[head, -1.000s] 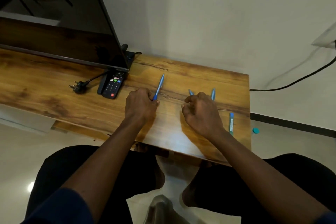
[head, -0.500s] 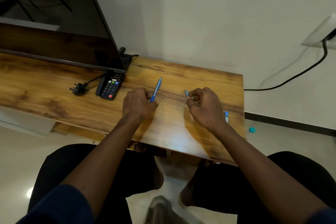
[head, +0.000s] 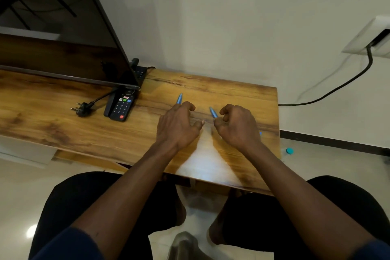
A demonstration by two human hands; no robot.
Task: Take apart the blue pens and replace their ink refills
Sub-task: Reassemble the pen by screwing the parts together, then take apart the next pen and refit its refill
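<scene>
Left hand (head: 179, 125) grips a pen (head: 179, 98) against the table (head: 63, 116), fingers curled over it. Right hand (head: 237, 125) pinches a second pen (head: 213, 112). Thumbs near, not touching.

Looks like smooth wood-grain laminate on the tabletop (head: 232, 95), shiny enough to throw a pale glare near the front edge. Reads as smooth blue plastic on the left pen (head: 179, 98) and the right pen (head: 213, 112), matt black plastic on the remote (head: 121, 107), and mirror-glossy black on the TV screen (head: 52, 27). Lower down, polished reflective floor tiles (head: 21, 196), flat matt paint on the wall (head: 232, 17), soft matt dark cloth on the trousers (head: 84, 207).
</scene>
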